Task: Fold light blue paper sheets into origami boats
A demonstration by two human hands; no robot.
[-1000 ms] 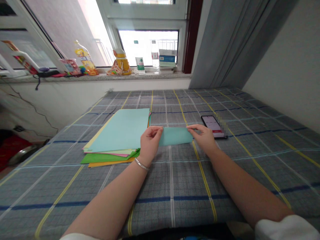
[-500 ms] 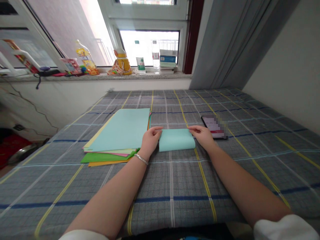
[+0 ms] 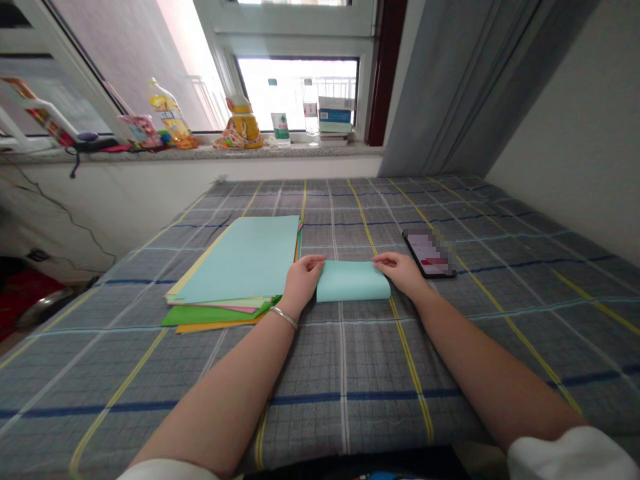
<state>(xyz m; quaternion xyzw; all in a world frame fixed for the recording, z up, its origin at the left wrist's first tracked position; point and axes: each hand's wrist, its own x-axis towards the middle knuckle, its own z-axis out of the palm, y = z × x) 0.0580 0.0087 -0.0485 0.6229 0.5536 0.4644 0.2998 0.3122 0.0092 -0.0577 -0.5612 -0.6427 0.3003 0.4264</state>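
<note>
Folded pale-blue sheet between your two hands, seen from your head camera, with the stack of coloured paper point(image 3: 245, 257) as landmark. The folded pale-blue sheet point(image 3: 353, 281) lies to the right of the stack, abreast of its nearer half, on the plaid cloth point(image 3: 367, 363); its long axis runs crosswise, leading away from the stack's right side. Your hands stand apart, one at each end of that axis: your left hand point(image 3: 301, 283), on the stack side, has thumb and fingertips closed on the far left corner, while your right hand point(image 3: 404, 275), on the side away from the stack, pinches the far right corner. Neither hand is clearly nearer to the sheet; the governing relation is the span between them, parallel to the rounded near edge, which faces you. Whether your left hand touches the stack cannot be told. The phone point(image 3: 433, 257) lies farther right of the stack, beyond your right hand. Compared with one second earlier, when the sheet showed as a shallower, darker strip, you now see a deeper, paler face, its near edge closer to you and nearly level; the stack and phone have kept their places.
</note>
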